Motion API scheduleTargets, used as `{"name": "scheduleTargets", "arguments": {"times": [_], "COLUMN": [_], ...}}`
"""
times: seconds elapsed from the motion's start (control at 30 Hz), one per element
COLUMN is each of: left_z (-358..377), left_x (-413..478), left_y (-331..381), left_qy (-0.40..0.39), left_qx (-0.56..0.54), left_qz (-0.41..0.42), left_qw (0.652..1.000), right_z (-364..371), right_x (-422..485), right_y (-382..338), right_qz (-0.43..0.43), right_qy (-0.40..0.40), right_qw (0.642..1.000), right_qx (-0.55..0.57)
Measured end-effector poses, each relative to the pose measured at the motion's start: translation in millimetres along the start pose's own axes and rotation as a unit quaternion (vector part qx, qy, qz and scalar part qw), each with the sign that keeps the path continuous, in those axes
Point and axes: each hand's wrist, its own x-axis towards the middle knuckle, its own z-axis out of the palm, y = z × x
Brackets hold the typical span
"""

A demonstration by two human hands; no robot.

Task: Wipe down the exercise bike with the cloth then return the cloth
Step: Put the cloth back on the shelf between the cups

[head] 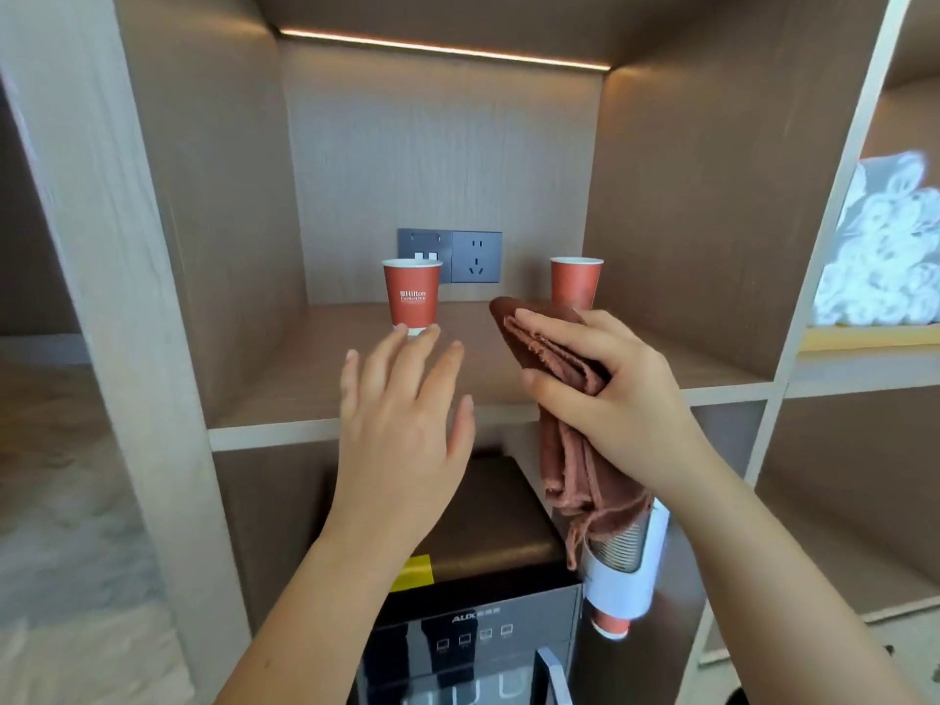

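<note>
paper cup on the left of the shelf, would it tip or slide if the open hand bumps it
The left paper cup is probably light, being thin paper, though whether it is empty cannot be seen. It is tall with a narrow base, so a nudge from the left hand near its rim would likely tip it. A low push might slide it along the smooth shelf.

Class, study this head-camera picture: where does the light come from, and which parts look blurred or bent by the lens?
Head view: a warm light strip glows along the top of the cubby; the shelf uprights bow outward, wide-angle distortion; the white rolled towels at the right edge are smeared and overexposed; the left edge is blurred; the right hand gripping the brown cloth stays sharp.
</note>
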Motion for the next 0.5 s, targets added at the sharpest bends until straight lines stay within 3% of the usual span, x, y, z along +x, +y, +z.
{"name": "scheduleTargets", "arguments": {"times": [0.23, 0.5], "left_z": [4, 11], "left_x": [29, 30], "left_y": [-17, -39], "left_qy": [0.013, 0.008], "left_qx": [0.053, 0.086], "left_qz": [-0.028, -0.08], "left_qw": [0.998, 0.993], "right_z": [5, 61], "right_x": [65, 113], "right_y": [3, 25], "right_qz": [-0.021, 0.008], "right_qy": [-0.053, -0.196], "right_qw": [0.995, 0.966], "right_qx": [-0.078, -0.167]}}
